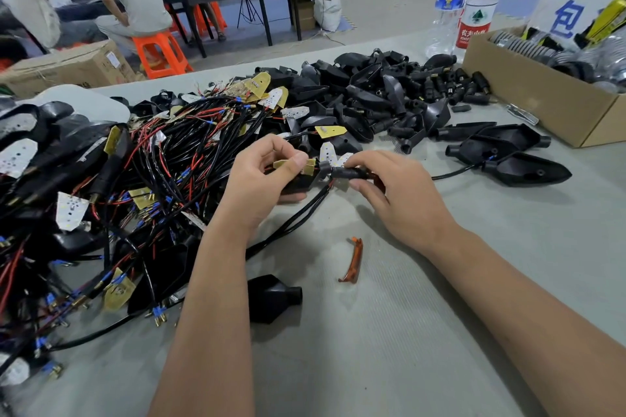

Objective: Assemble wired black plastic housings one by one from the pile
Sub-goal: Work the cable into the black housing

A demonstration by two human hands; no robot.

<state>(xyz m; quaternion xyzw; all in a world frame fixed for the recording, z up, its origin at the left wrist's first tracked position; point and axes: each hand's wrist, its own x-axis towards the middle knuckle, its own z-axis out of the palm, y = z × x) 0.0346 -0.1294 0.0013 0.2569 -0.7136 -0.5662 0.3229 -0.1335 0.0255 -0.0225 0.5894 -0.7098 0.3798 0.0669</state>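
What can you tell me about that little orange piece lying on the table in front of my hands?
The orange piece is a slim, slightly curved strip that looks like translucent amber plastic, with a small hooked tab at its far end. It lies on the grey table by itself, running roughly away from you, nearer to you than both hands. Nothing touches it: the loose black housing lies apart on its left, and the black cable passes beyond it.

Matt black plastic housings [379, 91], glossy-sheathed wires [189, 145], brown cardboard box [542, 101].
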